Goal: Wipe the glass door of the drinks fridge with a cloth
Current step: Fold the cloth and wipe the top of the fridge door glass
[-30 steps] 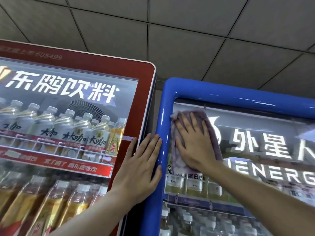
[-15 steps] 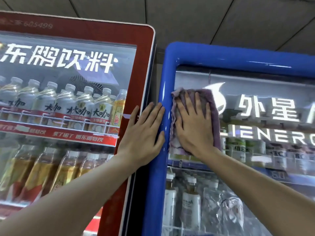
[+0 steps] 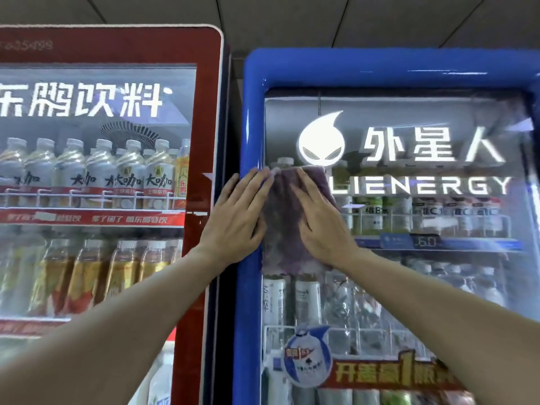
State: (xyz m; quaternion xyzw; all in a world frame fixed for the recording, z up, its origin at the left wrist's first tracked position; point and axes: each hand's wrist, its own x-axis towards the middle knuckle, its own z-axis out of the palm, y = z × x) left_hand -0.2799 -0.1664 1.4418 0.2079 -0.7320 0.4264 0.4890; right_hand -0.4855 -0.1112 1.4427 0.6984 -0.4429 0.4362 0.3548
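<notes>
A blue-framed drinks fridge (image 3: 251, 118) stands on the right, its glass door (image 3: 409, 287) showing a lit white logo and rows of bottles. A purple-grey cloth (image 3: 282, 226) lies flat against the glass near the door's left edge. My right hand (image 3: 321, 220) presses flat on the cloth, fingers spread and pointing up-left. My left hand (image 3: 236, 217) rests flat on the blue frame's left side, fingers apart, its fingertips touching the cloth's top left corner.
A red-framed drinks fridge (image 3: 204, 112) full of bottles stands right beside the blue one on the left, with a narrow dark gap between them. Ceiling panels (image 3: 292, 16) run above both. A red and yellow promotional sticker (image 3: 380, 372) sits low on the blue fridge's glass.
My right hand has slid the cloth down the glass from the top left corner to below the logo. My left hand has moved down the blue frame alongside it. The view has tilted down.
</notes>
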